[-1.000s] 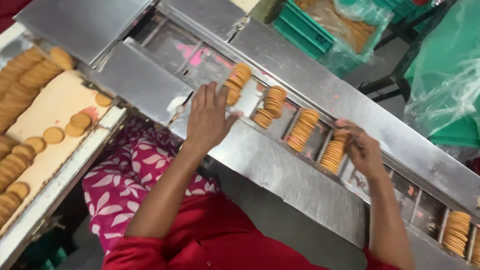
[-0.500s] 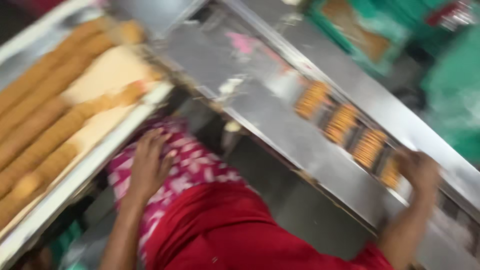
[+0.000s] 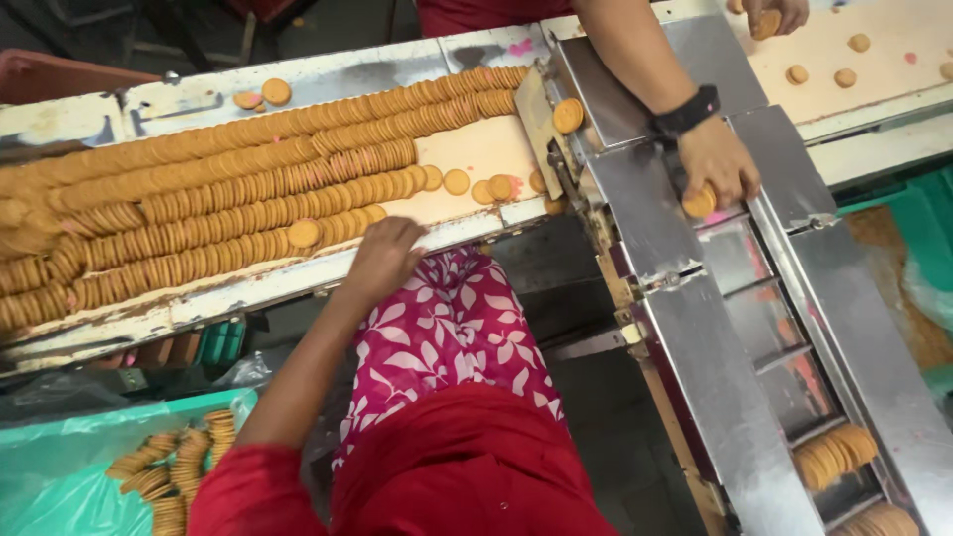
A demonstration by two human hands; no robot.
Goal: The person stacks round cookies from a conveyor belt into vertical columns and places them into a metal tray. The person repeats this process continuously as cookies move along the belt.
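Your fingers (image 3: 395,234) are curled down and drawn close together over the near row of round golden-brown biscuits (image 3: 248,189). Whether they have closed on any biscuits is hidden under your left hand (image 3: 382,260). The biscuits stand on edge in long rows across the cream-coloured worktop (image 3: 476,149), probably so a handful can be lifted as one stack. A few lie flat and loose at the right end of the rows, and one lies flat just left of your fingers. Your wrist crosses the worktop's worn metal near rim, so the hand comes in low, level with the rows. Your right hand is out of view.

To the right, a co-worker's hand with a black wristband (image 3: 717,164) presses a biscuit (image 3: 699,203) at the far end of the steel pocket conveyor (image 3: 695,328). Its near pockets carry biscuit stacks (image 3: 834,457) standing on edge. Another co-worker's hand (image 3: 774,12) shows at the far right edge. Near left, a green plastic-lined crate (image 3: 60,467) holds jumbled biscuits, apparently kept apart from the tidy rows.
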